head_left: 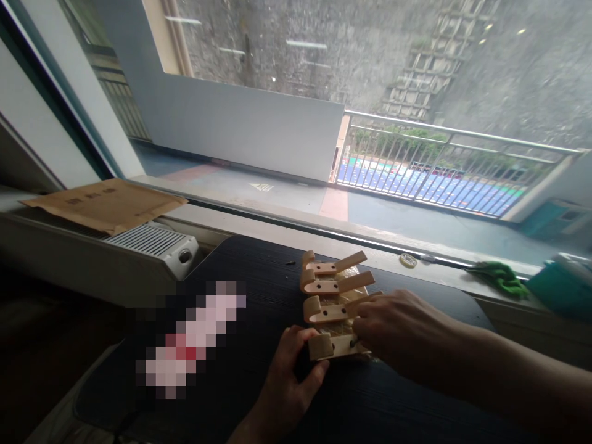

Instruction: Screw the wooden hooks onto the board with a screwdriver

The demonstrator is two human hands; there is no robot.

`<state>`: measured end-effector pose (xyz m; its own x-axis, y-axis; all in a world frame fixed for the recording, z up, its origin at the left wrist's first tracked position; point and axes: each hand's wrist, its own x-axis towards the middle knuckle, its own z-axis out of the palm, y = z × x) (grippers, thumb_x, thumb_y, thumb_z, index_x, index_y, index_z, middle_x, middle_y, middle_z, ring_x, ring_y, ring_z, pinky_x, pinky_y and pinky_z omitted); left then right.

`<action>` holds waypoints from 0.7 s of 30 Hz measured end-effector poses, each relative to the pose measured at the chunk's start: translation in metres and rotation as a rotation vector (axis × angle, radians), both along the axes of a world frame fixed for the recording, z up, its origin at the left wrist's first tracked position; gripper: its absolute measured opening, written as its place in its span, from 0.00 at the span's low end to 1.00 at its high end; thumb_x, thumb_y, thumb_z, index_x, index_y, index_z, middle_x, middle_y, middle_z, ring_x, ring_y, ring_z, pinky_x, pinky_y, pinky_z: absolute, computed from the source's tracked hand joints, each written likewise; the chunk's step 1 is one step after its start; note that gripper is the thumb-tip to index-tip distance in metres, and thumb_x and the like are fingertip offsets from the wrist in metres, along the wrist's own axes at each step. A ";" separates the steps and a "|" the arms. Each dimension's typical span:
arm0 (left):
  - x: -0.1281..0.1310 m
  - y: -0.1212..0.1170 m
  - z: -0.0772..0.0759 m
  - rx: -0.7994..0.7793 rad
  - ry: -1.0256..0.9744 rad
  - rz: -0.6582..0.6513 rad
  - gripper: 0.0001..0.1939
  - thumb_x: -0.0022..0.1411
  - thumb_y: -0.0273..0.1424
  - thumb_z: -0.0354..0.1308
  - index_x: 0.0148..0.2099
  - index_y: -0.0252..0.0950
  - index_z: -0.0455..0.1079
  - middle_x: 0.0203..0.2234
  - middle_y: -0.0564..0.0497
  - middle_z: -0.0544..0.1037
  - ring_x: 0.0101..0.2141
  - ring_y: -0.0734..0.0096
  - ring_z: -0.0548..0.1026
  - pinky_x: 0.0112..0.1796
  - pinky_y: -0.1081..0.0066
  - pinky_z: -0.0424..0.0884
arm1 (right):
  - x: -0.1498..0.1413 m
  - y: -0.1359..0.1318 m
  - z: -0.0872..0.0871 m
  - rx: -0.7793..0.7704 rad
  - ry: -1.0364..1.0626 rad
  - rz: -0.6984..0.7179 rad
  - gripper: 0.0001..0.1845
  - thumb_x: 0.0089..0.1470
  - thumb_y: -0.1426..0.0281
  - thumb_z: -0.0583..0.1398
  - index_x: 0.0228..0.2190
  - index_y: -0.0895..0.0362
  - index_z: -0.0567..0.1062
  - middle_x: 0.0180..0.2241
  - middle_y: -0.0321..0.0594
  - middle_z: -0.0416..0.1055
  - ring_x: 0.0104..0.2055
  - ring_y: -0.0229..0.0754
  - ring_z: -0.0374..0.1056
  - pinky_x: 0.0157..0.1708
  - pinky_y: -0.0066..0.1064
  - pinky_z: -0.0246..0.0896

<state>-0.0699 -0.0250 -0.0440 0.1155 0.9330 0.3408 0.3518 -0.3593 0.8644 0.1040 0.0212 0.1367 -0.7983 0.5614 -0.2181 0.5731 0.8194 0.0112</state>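
Observation:
Several pale wooden wall hooks (324,286) lie in a row on a clear plastic bag (365,271) on the dark tabletop (263,290). Each has dark round screw holes or screw heads along its flat part. My left hand (291,373) grips the end of the nearest wooden hook (341,346) between thumb and fingers. Over that hook's other end, my right hand (391,320) is closed in a pinch beside a dark spot that may be a screw. What its fingertips hold is hidden.
A small dark screw-like piece (290,263) lies behind the hooks. On the windowsill are a roll of tape (407,261), a green cloth (499,277) and a teal container (562,287). A brown envelope (111,203) rests on a white unit (180,259) at left. A blurred-out patch (194,339) covers part of the table.

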 end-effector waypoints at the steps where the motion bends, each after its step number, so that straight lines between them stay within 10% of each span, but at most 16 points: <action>1: 0.000 0.000 0.000 -0.002 0.004 -0.005 0.15 0.57 0.25 0.56 0.47 0.42 0.61 0.39 0.50 0.70 0.42 0.64 0.69 0.44 0.63 0.68 | 0.000 0.001 -0.001 -0.014 0.004 -0.039 0.09 0.49 0.80 0.55 0.23 0.58 0.72 0.25 0.35 0.73 0.26 0.36 0.67 0.25 0.27 0.51; 8: 0.001 0.000 0.002 0.008 -0.006 0.001 0.16 0.57 0.25 0.56 0.47 0.42 0.61 0.39 0.50 0.70 0.42 0.64 0.69 0.44 0.63 0.68 | 0.000 0.008 -0.002 -0.011 -0.075 -0.269 0.10 0.53 0.73 0.54 0.24 0.58 0.73 0.24 0.38 0.73 0.25 0.37 0.67 0.23 0.28 0.46; 21: 0.001 -0.001 0.001 0.006 0.007 0.009 0.16 0.57 0.25 0.56 0.47 0.43 0.61 0.38 0.52 0.70 0.41 0.66 0.69 0.44 0.66 0.67 | 0.003 -0.002 -0.012 0.063 -0.065 0.070 0.11 0.50 0.82 0.54 0.25 0.58 0.73 0.27 0.40 0.72 0.28 0.39 0.65 0.26 0.31 0.52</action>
